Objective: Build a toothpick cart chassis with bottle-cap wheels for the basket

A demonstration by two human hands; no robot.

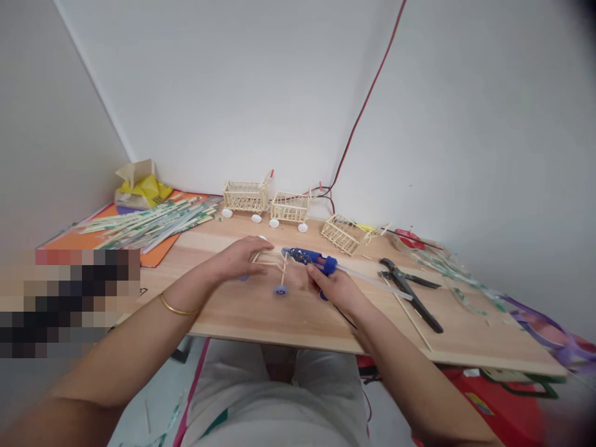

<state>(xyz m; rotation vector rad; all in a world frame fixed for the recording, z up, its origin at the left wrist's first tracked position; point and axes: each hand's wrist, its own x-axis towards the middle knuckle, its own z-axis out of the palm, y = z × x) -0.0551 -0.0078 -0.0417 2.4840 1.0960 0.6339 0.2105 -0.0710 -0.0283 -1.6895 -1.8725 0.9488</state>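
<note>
In my right hand (328, 285) is a blue glue gun (307, 256), its nozzle pointing left and a clear glue stick (367, 275) trailing out of its back. The nozzle tip is at a small wooden stick frame (283, 268), which has a blue round wheel (280, 290) at its near end. My left hand (242, 257) has its fingers curled around the left side of this frame. Part of the frame is hidden behind those fingers.
Behind my hands stand two stick carts (245, 197) with white wheels; a stick basket (344, 234) lies tilted to their right. Black pliers (412, 295) lie on the right. Wrapped sticks (153, 222) are heaped on an orange sheet (161, 251) at left.
</note>
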